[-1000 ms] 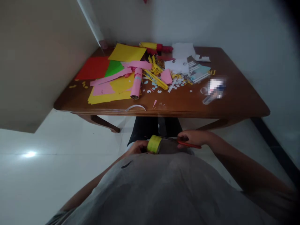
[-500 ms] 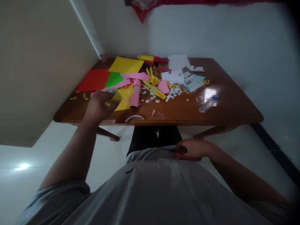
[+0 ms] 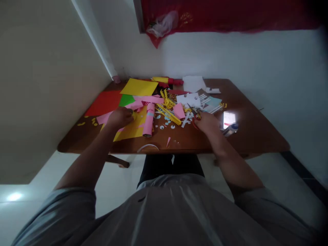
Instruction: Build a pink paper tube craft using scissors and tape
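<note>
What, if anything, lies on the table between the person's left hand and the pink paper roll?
Nothing solid stands between them. The left hand rests on the yellow sheet, and only that flat sheet with a few pink scraps lies on the way to the pink paper roll just beside it.

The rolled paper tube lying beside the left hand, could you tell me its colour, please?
Pink, with a pale blue band; the rolled paper tube shows best in the head view.

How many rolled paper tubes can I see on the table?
2. A pink tube lies beside the left hand on yellow paper. A yellow-and-red roll lies at the far edge. Scraps may hide others.
</note>
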A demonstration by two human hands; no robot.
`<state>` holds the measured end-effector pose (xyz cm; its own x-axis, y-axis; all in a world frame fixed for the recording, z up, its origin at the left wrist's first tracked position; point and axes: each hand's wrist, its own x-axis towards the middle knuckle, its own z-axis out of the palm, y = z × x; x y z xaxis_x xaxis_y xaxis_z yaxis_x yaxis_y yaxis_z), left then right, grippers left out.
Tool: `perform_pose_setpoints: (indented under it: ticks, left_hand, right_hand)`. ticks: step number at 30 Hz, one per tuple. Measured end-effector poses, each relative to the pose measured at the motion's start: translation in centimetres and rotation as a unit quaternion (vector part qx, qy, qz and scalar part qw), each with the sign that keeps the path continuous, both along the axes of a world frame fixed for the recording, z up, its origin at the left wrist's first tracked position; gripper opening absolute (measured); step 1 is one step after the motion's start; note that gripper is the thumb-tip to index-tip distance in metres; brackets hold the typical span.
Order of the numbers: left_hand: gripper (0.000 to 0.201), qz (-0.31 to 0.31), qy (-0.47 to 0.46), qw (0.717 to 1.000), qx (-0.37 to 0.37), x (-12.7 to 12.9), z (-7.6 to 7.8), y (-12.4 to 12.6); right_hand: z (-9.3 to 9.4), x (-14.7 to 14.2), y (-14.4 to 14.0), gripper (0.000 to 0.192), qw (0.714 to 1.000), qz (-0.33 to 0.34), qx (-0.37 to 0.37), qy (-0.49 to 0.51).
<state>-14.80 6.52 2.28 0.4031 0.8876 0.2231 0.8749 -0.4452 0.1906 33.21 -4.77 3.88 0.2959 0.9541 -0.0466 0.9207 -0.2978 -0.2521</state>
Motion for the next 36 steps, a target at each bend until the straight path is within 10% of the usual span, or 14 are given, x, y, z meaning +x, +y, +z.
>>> perform_pose_setpoints:
  ticks: [7, 10, 13, 16, 21, 30, 36]
  left_hand:
    - [0.049, 0.049, -0.081, 0.995, 0.039, 1.4, 1.6, -6.0]
    - [0.045, -0.019, -0.261, 0.935, -0.238, 3.4, -0.3, -12.8]
    - [0.042, -0.127, -0.251, 0.789, -0.545, 5.9, -5.0, -19.9]
    - [0.038, -0.025, -0.350, 0.784, -0.513, 9.1, -10.6, -23.9]
    - [0.086, 0.038, -0.463, 0.760, -0.454, 14.9, -16.5, -24.8]
    - [0.041, 0.103, -0.558, 0.735, -0.370, 18.7, -16.8, -25.9]
    - [0.061, 0.118, -0.600, 0.651, -0.449, 19.2, -16.2, -27.2]
  right_hand:
    - [-0.5, -0.1, 3.5, 0.043, 1.000, 0.000, 0.002, -0.004]
    - [-0.8, 0.3, 2.6, 0.040, 1.000, 0.003, 0.022, 0.013]
    - [-1.7, 1.3, 0.1, 0.047, 0.984, 0.038, 0.074, 0.159]
    - [-2.9, 2.1, -3.5, 0.060, 0.934, 0.099, 0.081, 0.333]
    - [-4.0, 1.8, -9.2, 0.062, 0.867, 0.115, 0.001, 0.484]
    - [-4.8, 2.4, -14.5, 0.064, 0.833, 0.118, -0.024, 0.540]
    - [-5.3, 4.2, -16.4, 0.057, 0.845, 0.199, -0.111, 0.484]
